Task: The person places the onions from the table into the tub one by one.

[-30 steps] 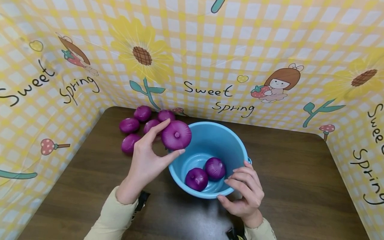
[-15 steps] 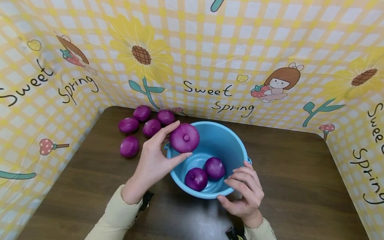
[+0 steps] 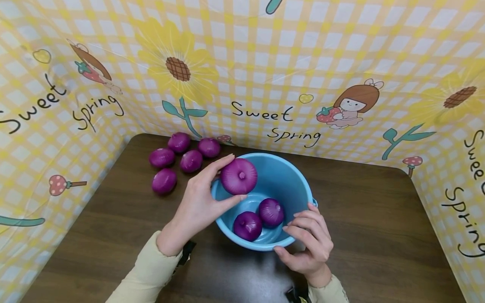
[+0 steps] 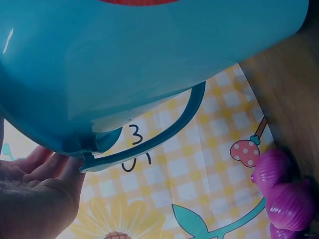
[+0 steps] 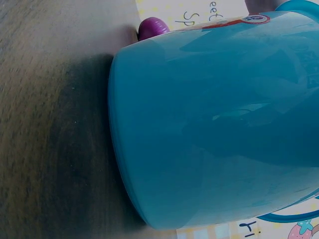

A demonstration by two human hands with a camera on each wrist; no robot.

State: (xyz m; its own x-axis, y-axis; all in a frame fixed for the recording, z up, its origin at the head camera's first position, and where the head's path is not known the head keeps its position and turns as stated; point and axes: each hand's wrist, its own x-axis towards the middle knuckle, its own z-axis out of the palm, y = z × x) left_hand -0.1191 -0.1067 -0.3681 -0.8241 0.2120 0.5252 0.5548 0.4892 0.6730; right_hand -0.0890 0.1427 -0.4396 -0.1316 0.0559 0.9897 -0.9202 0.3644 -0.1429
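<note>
My left hand (image 3: 204,204) pinches a purple onion (image 3: 239,176) between thumb and fingers, over the left part of a blue bucket (image 3: 280,172). Two more onions lie on the bucket's floor, a left onion (image 3: 248,226) and a right onion (image 3: 271,212). At the near right rim, my right hand (image 3: 308,240) grips the bucket, thumb outside and fingers over the edge. The left wrist view shows the bucket's side and its handle (image 4: 164,137), with part of the left hand (image 4: 42,199) at the rim; the held onion is hidden there.
Several purple onions (image 3: 191,161) sit in a loose group on the brown wooden table (image 3: 379,219), left of the bucket. A yellow checked cloth (image 3: 265,63) with printed flowers stands around the back and sides.
My left hand has moved right and slightly nearer, carrying the onion from the bucket's left rim to over its opening. The right hand stays on the rim.
</note>
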